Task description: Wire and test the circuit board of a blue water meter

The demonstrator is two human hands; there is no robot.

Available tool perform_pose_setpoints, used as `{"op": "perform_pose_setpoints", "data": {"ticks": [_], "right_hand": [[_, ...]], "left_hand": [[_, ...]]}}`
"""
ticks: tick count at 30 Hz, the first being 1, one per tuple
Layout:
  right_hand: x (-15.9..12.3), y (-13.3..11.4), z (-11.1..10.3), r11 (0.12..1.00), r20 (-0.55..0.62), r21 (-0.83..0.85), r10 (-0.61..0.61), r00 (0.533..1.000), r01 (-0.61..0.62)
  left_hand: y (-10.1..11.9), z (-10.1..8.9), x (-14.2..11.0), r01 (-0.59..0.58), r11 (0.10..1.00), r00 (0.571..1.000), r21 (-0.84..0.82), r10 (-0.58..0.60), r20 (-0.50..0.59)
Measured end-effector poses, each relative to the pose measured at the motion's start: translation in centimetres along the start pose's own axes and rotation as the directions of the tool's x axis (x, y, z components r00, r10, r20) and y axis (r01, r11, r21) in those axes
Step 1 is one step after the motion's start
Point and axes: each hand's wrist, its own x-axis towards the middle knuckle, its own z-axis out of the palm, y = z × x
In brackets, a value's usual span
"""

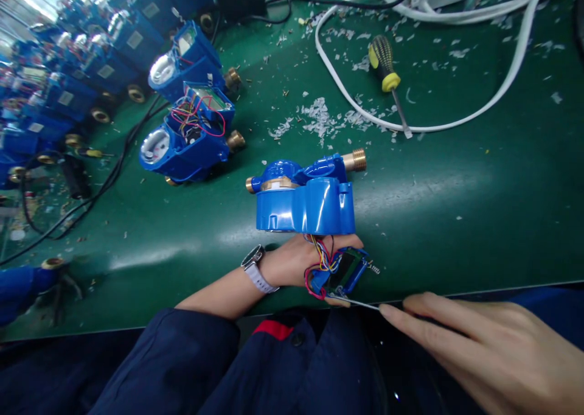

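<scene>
the left hand (301,260) grips the small circuit module (347,272) that hangs on coloured wires (319,254) from the blue water meter (305,199) lying just above it on the bench (456,208). the right hand (483,348), fingers pinched, holds a thin probe (360,304) at the module's lower edge. the work looks like a step on the module's wiring; the next move likely needs a steady, precise tip.

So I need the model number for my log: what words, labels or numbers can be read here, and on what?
None can be read.
Blue water meter by the left hand: no print shows.
Small screen board on the wires: blank or too blurred.
White labels on the meters at far left: too small and blurred.
Screwdriver: no marking legible.
</scene>
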Motion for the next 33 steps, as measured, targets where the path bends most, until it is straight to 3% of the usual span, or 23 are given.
{"op": "perform_pose_setpoints", "data": {"ticks": [5, 9, 13, 15, 20, 25, 27, 31, 33], "right_hand": [[-1.3, -1.4, 1.5, 0.995, -0.048, -0.102, 0.012, 0.999, -0.016], [0.4, -2.1, 1.7, 0.983, -0.111, 0.133, 0.144, 0.983, -0.129], [1.0, -2.6, 2.2, 0.898, -0.097, 0.367, 0.298, 0.95, -0.244], [0.1, -2.6, 2.8, 0.907, -0.105, 0.351, 0.286, 0.952, -0.234], [-1.6, -2.3, 4.0, 0.982, -0.157, 0.107, 0.17, 0.973, -0.155], [0.2, -2.3, 3.2, 0.859, -0.068, 0.398, 0.377, 0.924, -0.321], [0.3, -2.0, 3.1, 0.877, -0.069, 0.381, 0.344, 0.936, -0.294], [-0.7, -1.2, 4.1, 0.987, -0.186, 0.132, 0.12, 0.975, -0.096], [-0.8, -1.1, 4.6, 0.966, -0.176, 0.229, 0.162, 0.971, -0.12]], "left_hand": [[-0.7, 0.4, -0.3, 0.06, 0.997, 0.998, -0.052, -0.06, -0.013], [-0.4, 0.3, -0.3, 0.07, 0.998, 0.997, -0.01, -0.07, -0.021], [-0.3, 0.4, -0.3, 0.073, 0.996, 0.997, -0.05, -0.074, -0.011], [-0.5, 0.4, -0.4, 0.075, 0.995, 0.997, -0.063, -0.076, -0.012], [-1.2, 0.5, -0.8, 0.049, 0.998, 0.997, -0.039, -0.051, -0.058], [-1.1, 0.5, -0.6, 0.034, 0.999, 0.997, -0.024, -0.036, -0.074], [-0.9, 0.4, -0.4, 0.039, 0.999, 0.996, -0.034, -0.042, -0.078], [-0.6, 0.3, -0.4, 0.059, 0.992, 0.996, -0.109, -0.066, -0.062], [-0.6, 0.3, -0.4, 0.049, 0.99, 0.997, -0.134, -0.057, -0.057]]}}
